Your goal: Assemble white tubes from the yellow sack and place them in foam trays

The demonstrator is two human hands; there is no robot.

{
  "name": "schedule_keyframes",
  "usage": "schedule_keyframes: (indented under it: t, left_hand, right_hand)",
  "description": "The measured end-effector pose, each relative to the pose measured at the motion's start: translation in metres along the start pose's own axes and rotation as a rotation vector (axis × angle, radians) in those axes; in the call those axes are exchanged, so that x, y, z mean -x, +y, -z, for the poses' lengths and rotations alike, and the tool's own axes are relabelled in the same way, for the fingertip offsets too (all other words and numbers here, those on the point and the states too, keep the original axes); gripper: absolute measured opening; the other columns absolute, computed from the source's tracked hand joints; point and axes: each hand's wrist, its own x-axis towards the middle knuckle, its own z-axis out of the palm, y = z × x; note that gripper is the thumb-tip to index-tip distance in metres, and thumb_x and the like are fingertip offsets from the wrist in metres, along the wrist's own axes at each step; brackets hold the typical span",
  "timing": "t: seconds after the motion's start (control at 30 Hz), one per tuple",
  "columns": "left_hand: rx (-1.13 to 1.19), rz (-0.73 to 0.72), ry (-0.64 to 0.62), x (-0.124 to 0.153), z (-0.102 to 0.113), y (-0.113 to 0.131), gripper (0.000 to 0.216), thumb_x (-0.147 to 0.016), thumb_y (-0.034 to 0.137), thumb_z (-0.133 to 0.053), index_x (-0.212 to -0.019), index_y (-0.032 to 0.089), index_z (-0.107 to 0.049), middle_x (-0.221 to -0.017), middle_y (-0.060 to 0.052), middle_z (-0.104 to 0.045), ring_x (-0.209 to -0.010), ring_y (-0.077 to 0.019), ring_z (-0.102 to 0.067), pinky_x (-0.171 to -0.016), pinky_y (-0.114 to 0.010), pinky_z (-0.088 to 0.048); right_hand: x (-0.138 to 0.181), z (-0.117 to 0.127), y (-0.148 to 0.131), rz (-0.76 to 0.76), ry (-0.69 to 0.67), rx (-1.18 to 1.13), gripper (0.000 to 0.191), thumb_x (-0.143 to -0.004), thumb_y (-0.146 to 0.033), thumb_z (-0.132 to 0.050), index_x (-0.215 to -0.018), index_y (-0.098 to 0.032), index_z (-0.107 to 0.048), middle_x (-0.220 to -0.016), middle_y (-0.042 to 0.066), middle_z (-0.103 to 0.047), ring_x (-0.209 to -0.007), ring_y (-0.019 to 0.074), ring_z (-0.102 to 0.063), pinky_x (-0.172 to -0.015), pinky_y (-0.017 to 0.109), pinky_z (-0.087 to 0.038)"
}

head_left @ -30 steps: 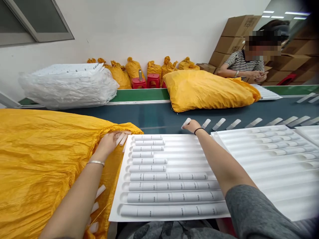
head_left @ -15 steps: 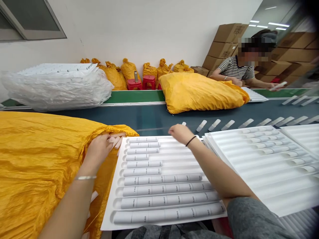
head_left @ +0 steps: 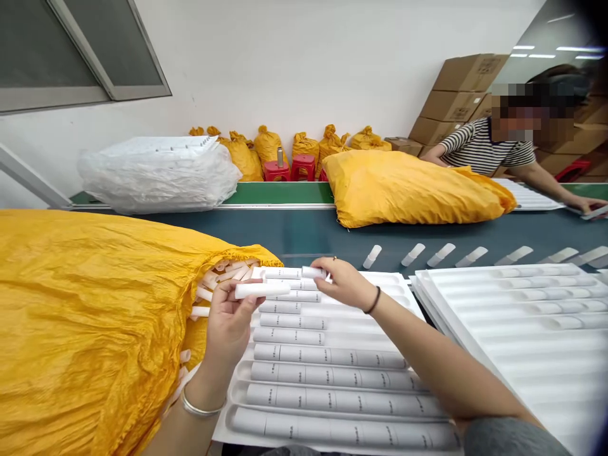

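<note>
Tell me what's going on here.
A person's left hand holds a plain white tube over a grooved white tray. The right hand grips a short tube at the tray's far row. The far rows are only partly filled. Loose tubes show at the mouth of a yellow sack. Across the belt, a co-worker has one arm stretched out.

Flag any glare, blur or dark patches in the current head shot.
Head view, top right: corner falls to black, ceiling lamps burn out white. Head view, right: tray looks washed pale, groove edges faint. Head view, centre: belt carries a dull sheen; left hand and right hand look fairly sharp, but print on the tubes is too small to read.
</note>
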Motion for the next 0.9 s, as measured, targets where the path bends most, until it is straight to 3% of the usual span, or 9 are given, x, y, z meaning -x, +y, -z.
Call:
schedule_keyframes:
  t: [0.1,0.17,0.3,0.43,0.53,0.7,0.8,0.9]
  left_hand:
    - [0.149,0.144,0.037,0.005,-0.004,-0.001,0.035,-0.073,0.028,-0.072,-0.093,0.024,-0.044,-0.091,0.001,-0.068,-0.087,-0.0125,-0.067,-0.077,-0.025,-0.055]
    - [0.116,0.185,-0.028,0.008,-0.007,-0.001,0.034,-0.072,0.029,-0.073,-0.09,0.023,-0.044,-0.089,0.001,-0.067,-0.083,-0.011,-0.066,-0.077,-0.024,-0.055]
    - [-0.189,0.148,-0.222,0.014,-0.009,0.006,0.025,-0.077,0.033,-0.068,-0.092,0.019,-0.054,-0.09,-0.002,-0.065,-0.078,-0.0128,-0.064,-0.074,-0.028,-0.055]
    - [-0.579,0.085,-0.501,0.018,-0.011,0.017,0.03,-0.084,0.036,-0.059,-0.109,0.021,-0.056,-0.098,-0.005,-0.064,-0.079,-0.0159,-0.063,-0.067,-0.028,-0.053]
    - [-0.824,-0.126,-0.631,0.021,-0.013,0.019,0.026,-0.087,0.031,-0.056,-0.112,0.022,-0.057,-0.095,-0.003,-0.066,-0.079,-0.0157,-0.062,-0.067,-0.027,-0.051]
    - [-1.046,-0.732,-0.542,0.024,-0.011,0.012,0.033,-0.086,0.018,-0.057,-0.118,0.016,-0.05,-0.093,-0.008,-0.065,-0.085,-0.0193,-0.059,-0.076,-0.034,-0.051]
    - [-1.14,-0.894,-0.567,0.025,-0.01,0.014,0.037,-0.086,0.014,-0.057,-0.122,0.014,-0.047,-0.092,-0.009,-0.065,-0.081,-0.0197,-0.057,-0.073,-0.036,-0.051]
    - [-1.191,-0.949,-0.603,0.024,-0.007,0.016,0.041,-0.085,0.013,-0.056,-0.124,0.014,-0.044,-0.091,-0.009,-0.066,-0.077,-0.0195,-0.056,-0.07,-0.036,-0.05]
  right_hand:
    - [0.029,-0.001,-0.015,0.146,0.03,-0.471,0.026,-0.091,-0.028,-0.047,-0.115,-0.018,-0.055,-0.107,0.006,-0.064,-0.08,0.0129,-0.06,-0.07,0.025,-0.05]
    - [0.041,0.0,-0.019,0.171,0.107,-0.61,0.029,-0.093,-0.029,-0.046,-0.12,-0.019,-0.053,-0.109,0.008,-0.063,-0.083,0.0142,-0.061,-0.071,0.028,-0.051]
    - [0.052,0.012,-0.018,0.286,0.262,-0.391,0.031,-0.093,-0.024,-0.047,-0.123,-0.022,-0.054,-0.109,0.009,-0.061,-0.098,0.0186,-0.059,-0.085,0.036,-0.05]
    - [0.058,0.018,-0.019,0.418,0.188,-0.307,0.032,-0.093,-0.021,-0.046,-0.124,-0.022,-0.052,-0.108,0.009,-0.062,-0.102,0.0185,-0.059,-0.087,0.036,-0.05]
    - [0.061,0.014,-0.022,0.361,0.152,-0.336,0.029,-0.092,-0.025,-0.049,-0.121,-0.02,-0.054,-0.104,0.009,-0.065,-0.096,0.0184,-0.06,-0.084,0.035,-0.05]
    - [0.061,0.007,-0.025,0.098,0.048,-0.581,0.028,-0.091,-0.036,-0.051,-0.111,-0.018,-0.061,-0.088,0.005,-0.066,-0.075,0.0147,-0.059,-0.07,0.03,-0.05]
    - [0.061,0.006,-0.028,-0.032,-0.054,-0.831,0.031,-0.089,-0.04,-0.053,-0.107,-0.017,-0.063,-0.079,0.003,-0.063,-0.068,0.0124,-0.058,-0.064,0.026,-0.05]
    - [0.061,0.007,-0.03,-0.113,-0.117,-0.965,0.032,-0.087,-0.042,-0.056,-0.104,-0.016,-0.064,-0.076,0.002,-0.061,-0.066,0.0111,-0.057,-0.062,0.024,-0.05]
